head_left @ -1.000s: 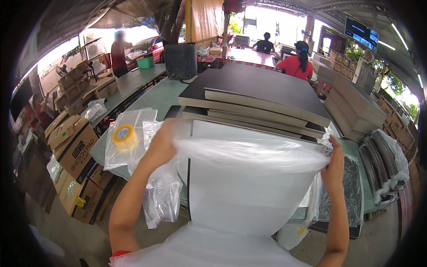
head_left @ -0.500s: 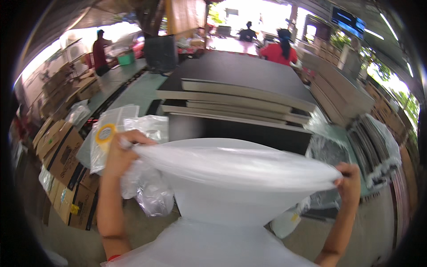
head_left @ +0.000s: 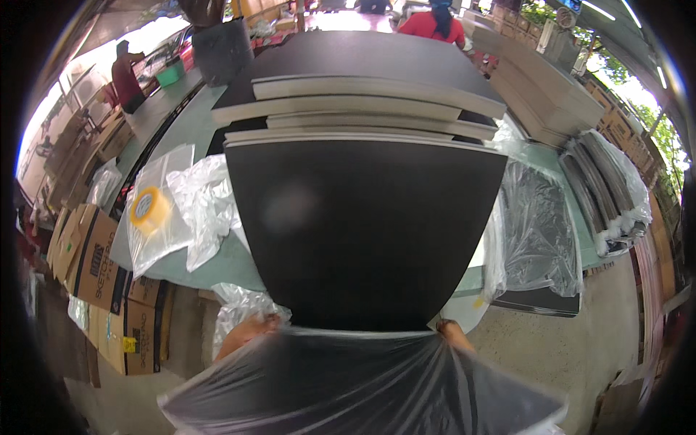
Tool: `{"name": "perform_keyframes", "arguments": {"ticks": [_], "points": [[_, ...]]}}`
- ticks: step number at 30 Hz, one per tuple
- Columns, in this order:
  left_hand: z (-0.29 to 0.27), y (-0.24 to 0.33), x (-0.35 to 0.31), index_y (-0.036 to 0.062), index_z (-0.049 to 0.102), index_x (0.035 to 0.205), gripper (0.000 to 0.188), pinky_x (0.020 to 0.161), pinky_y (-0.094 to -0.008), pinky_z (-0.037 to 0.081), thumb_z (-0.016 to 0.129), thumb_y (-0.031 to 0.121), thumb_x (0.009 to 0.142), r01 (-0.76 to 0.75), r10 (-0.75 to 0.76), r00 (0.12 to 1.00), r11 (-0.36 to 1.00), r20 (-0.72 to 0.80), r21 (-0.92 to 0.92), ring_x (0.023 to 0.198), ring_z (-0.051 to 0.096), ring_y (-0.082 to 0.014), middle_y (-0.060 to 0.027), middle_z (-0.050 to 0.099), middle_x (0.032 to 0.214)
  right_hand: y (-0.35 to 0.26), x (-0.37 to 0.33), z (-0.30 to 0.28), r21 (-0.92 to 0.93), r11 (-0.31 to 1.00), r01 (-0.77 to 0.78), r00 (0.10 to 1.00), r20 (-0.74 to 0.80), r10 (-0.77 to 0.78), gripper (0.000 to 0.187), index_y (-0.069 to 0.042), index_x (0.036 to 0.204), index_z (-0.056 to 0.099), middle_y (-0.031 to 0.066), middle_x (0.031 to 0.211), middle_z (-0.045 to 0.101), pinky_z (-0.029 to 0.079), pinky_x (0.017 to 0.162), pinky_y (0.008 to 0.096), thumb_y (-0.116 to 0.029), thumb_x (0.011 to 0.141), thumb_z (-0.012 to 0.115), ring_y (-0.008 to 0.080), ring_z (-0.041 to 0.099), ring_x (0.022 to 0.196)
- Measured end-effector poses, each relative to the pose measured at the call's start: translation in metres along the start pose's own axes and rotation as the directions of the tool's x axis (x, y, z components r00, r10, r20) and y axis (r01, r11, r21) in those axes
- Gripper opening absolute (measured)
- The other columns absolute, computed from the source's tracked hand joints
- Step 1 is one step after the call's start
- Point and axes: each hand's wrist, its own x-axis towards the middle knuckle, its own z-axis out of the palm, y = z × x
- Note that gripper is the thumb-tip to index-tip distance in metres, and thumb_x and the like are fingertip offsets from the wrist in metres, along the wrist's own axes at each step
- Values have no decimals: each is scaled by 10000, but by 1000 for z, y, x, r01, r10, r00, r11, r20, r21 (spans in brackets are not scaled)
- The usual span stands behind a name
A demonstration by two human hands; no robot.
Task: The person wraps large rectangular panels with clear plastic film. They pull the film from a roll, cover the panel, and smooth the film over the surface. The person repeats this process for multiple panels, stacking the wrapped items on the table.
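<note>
A large black board [head_left: 377,217] lies tilted toward me, its far edge against the stack of boards. Its near end meets the mouth of a clear plastic bag [head_left: 348,384], and black shows through the film. With closed fingers, my left hand [head_left: 250,335] grips the bag's rim near the board's left near corner. My right hand [head_left: 455,336] is closed on the rim at the right near corner. The film partly covers both hands, so the fingertips are hard to see.
Behind stands a stack of dark boards [head_left: 370,58]. To the left are a yellow tape roll [head_left: 151,209], loose plastic bags [head_left: 206,196] and cardboard boxes [head_left: 98,264]. Wrapped boards [head_left: 540,225] lie on the right. A person in red [head_left: 435,27] is at the back.
Both hands have come down and closer together, drawing the bag's mouth from above the board to its near end. The view has tipped downward, and the black board is now largely uncovered.
</note>
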Motion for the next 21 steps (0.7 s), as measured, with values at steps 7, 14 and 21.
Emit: {"name": "perform_keyframes", "arguments": {"ticks": [7, 14, 21], "points": [[39, -113, 78, -18, 531, 904, 304, 708, -312, 427, 568, 239, 747, 306, -150, 889, 897, -433, 318, 795, 540, -201, -134, 571, 847, -10, 48, 35, 380, 806, -454, 806, -211, 554, 170, 32, 830, 560, 136, 724, 586, 440, 612, 330, -75, 713, 497, 256, 576, 720], [-23, -55, 49, -15, 582, 852, 226, 700, -323, 430, 576, 192, 760, -34, 54, 995, 971, -80, 235, 774, 558, -214, -122, 596, 841, -162, -27, -162, 593, 795, -125, 980, -54, 194, 159, 0, 774, 576, 74, 768, 601, 428, 607, 271, -154, 744, 551, 148, 557, 686], [2, -71, 65, 2, 548, 835, 214, 713, -320, 407, 548, 211, 790, -239, 167, 963, 890, 210, 388, 791, 534, -223, -120, 567, 810, -240, -42, -214, 508, 770, 386, 846, 137, -515, 205, 8, 843, 595, 131, 837, 602, 434, 667, 300, -184, 775, 573, 218, 573, 753]]}}
